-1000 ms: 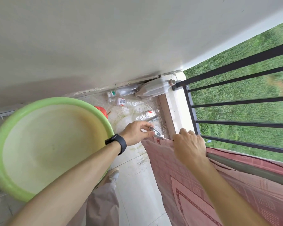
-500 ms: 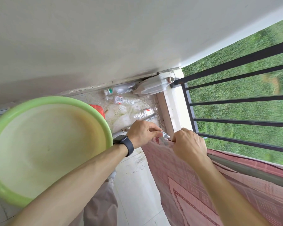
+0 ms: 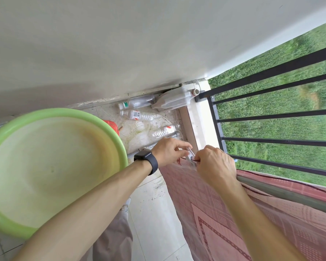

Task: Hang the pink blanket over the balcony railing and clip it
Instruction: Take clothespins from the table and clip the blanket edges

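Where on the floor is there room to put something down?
The bare pale tiles between the green basin and the hanging pink blanket are free, beside the person's leg. The white ledge under the railing is bare too. The corner by the wall is crowded with plastic bottles and a jug.

Both forearms extend forward and converge. Left hand (image 3: 167, 151) pinches a clip (image 3: 190, 154) between thumb and fingertips. Right hand (image 3: 215, 164), knuckles up and fingers curled, grips the blanket (image 3: 205, 204) edge just beside it.
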